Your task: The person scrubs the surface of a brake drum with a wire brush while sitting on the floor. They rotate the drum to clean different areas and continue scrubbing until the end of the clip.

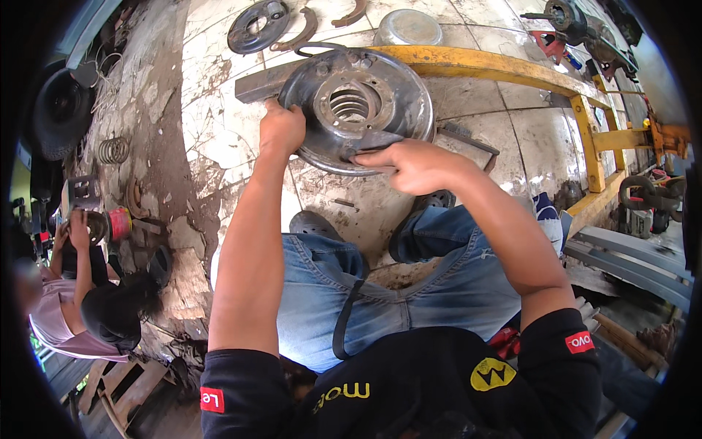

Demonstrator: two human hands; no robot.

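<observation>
A round, dark metal brake backing plate [409,102] with a large central hole is tilted in front of me above my knees. It lies against the end of a yellow metal frame [468,62]. My left hand [282,130] grips the plate's left rim, its fingers partly hidden behind the edge. In my right hand [420,162] is a dark grey folded sheet [375,141], like sandpaper or cloth, pressed on the plate's lower face. Coils of a spring [349,104] show through the hole.
Beyond lie another backing plate [258,26], a curved brake shoe [298,31] and a silver round cover [409,28]. A coil spring [113,151] and a tyre [62,110] stand left. Nearby a person [77,293] handles a part. A heavy chain [651,194] is right.
</observation>
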